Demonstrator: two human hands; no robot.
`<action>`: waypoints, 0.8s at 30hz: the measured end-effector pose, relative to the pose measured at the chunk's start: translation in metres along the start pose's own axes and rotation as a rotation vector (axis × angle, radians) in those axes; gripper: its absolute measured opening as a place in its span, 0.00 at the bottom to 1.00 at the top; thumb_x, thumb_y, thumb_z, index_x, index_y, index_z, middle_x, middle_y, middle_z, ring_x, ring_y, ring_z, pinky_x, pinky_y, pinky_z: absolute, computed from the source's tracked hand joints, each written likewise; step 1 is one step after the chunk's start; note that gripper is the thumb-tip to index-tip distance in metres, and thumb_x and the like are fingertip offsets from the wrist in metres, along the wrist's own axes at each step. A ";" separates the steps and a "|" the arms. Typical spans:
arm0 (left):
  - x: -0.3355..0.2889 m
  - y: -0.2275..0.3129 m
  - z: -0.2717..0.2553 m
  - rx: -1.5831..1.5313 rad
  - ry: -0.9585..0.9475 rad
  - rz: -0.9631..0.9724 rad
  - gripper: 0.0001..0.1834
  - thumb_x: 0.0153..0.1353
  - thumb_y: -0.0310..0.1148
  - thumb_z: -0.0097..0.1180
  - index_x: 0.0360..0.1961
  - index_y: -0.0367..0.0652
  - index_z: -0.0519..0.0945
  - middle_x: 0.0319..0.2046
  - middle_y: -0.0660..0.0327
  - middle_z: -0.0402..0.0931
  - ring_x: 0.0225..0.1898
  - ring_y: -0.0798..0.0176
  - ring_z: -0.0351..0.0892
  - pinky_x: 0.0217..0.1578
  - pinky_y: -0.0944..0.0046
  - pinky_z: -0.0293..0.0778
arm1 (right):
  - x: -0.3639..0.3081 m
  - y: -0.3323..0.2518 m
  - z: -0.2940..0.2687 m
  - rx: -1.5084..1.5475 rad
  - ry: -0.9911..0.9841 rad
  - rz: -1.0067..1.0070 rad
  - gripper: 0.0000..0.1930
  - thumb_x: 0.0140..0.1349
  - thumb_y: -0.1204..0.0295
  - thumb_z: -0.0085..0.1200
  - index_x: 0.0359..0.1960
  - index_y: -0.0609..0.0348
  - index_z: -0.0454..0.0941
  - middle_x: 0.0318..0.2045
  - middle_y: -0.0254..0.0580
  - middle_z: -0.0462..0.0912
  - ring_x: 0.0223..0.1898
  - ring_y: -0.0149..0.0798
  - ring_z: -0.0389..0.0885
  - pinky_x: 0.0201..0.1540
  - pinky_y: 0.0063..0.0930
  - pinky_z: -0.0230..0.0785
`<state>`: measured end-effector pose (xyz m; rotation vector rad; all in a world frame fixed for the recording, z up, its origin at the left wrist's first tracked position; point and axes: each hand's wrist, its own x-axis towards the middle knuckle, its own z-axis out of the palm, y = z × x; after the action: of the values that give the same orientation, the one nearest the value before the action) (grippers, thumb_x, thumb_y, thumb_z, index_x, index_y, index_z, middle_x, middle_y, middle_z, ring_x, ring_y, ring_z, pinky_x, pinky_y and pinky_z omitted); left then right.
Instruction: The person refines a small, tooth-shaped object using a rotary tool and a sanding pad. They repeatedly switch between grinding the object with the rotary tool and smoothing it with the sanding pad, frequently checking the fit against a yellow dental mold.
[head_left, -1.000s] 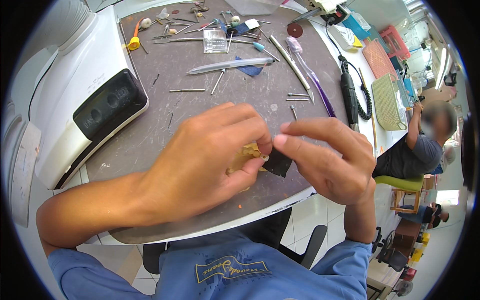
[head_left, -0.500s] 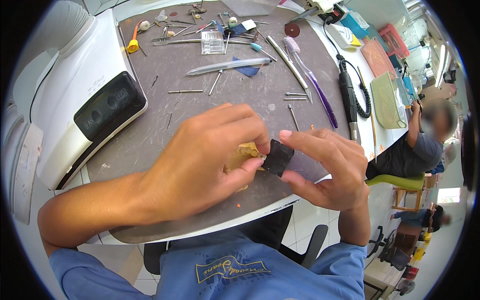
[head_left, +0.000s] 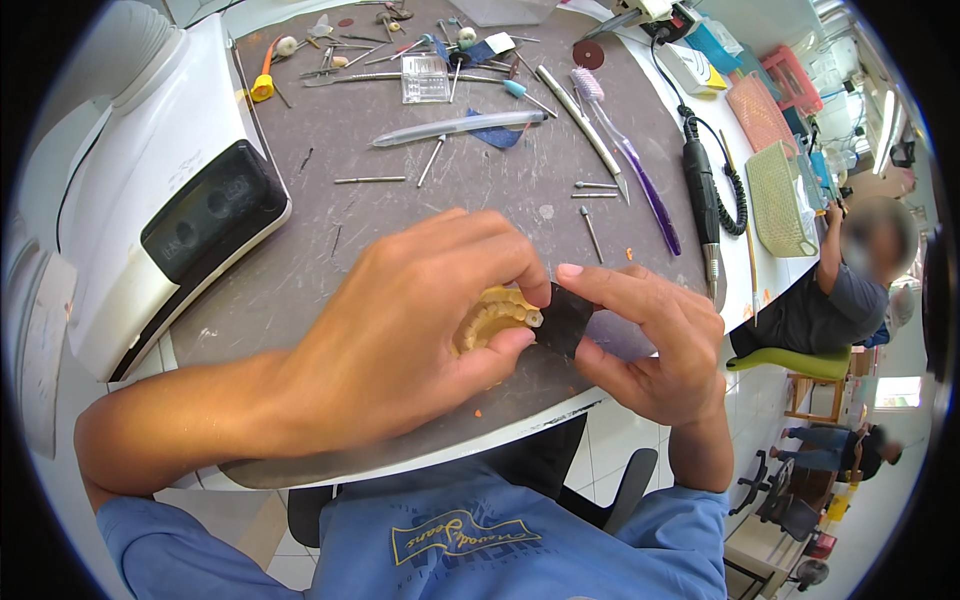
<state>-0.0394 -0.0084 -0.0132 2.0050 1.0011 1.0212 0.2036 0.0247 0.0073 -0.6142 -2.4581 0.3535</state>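
Dental model, yellowish and with a curved row of teeth, is located over the front part of the counter, inside the left hand. The fingers of this hand are bent around it, with the index finger and the thumb placed close to the whitish tooth at its right end. One part of the model is hidden, and I cannot tell whether it rests on the counter.

The right hand has its index finger and thumb closed on a thin black sheet, which is just beside this tooth; whether they touch, I cannot tell. Both hands are near to each other but apart.

Farther on the counter, a translucent pen-like tool lies partly over a blue scrap. To the right of it are a knife with a pale handle and a purple toothbrush, and beyond these a black handpiece. One white device stands at the left.
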 end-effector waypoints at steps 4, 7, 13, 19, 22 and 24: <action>-0.001 -0.001 0.004 0.032 0.018 0.030 0.16 0.52 0.19 0.70 0.42 0.39 0.82 0.42 0.57 0.83 0.44 0.54 0.84 0.43 0.58 0.79 | -0.007 0.002 -0.002 -0.021 -0.055 0.023 0.29 0.42 0.84 0.67 0.53 0.68 0.82 0.47 0.48 0.91 0.32 0.43 0.89 0.35 0.31 0.81; 0.001 -0.001 0.005 0.038 0.016 0.046 0.17 0.50 0.19 0.70 0.42 0.40 0.82 0.42 0.57 0.83 0.44 0.54 0.84 0.44 0.58 0.79 | -0.006 0.002 0.005 0.057 0.040 0.032 0.32 0.43 0.83 0.69 0.56 0.61 0.83 0.38 0.43 0.89 0.28 0.38 0.86 0.30 0.30 0.77; 0.001 0.000 0.003 0.031 -0.013 0.017 0.18 0.48 0.16 0.70 0.41 0.38 0.82 0.43 0.54 0.83 0.42 0.56 0.84 0.41 0.60 0.79 | -0.006 0.005 0.013 0.136 0.108 0.052 0.32 0.43 0.83 0.71 0.57 0.58 0.84 0.34 0.41 0.89 0.28 0.37 0.85 0.28 0.29 0.76; 0.001 0.002 0.003 0.057 0.004 0.007 0.17 0.49 0.15 0.71 0.41 0.38 0.83 0.45 0.53 0.83 0.41 0.55 0.85 0.41 0.61 0.80 | -0.006 0.008 0.015 0.145 0.127 0.033 0.29 0.44 0.82 0.70 0.55 0.59 0.86 0.33 0.41 0.89 0.28 0.38 0.87 0.28 0.29 0.78; 0.002 0.004 0.004 0.055 0.020 0.012 0.16 0.50 0.15 0.71 0.40 0.38 0.83 0.45 0.53 0.83 0.42 0.55 0.86 0.42 0.62 0.80 | -0.004 0.008 0.015 0.103 0.142 -0.011 0.25 0.46 0.80 0.69 0.50 0.59 0.87 0.33 0.41 0.88 0.29 0.37 0.87 0.28 0.27 0.79; 0.002 0.005 0.004 0.025 0.021 -0.041 0.15 0.50 0.15 0.71 0.39 0.38 0.83 0.44 0.53 0.83 0.42 0.56 0.86 0.42 0.62 0.80 | -0.003 0.008 0.014 0.061 0.136 -0.052 0.21 0.47 0.79 0.68 0.47 0.59 0.88 0.33 0.41 0.88 0.30 0.36 0.88 0.28 0.26 0.79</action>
<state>-0.0331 -0.0104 -0.0104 1.9895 1.0663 1.0152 0.2003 0.0284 -0.0086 -0.5299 -2.3199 0.3522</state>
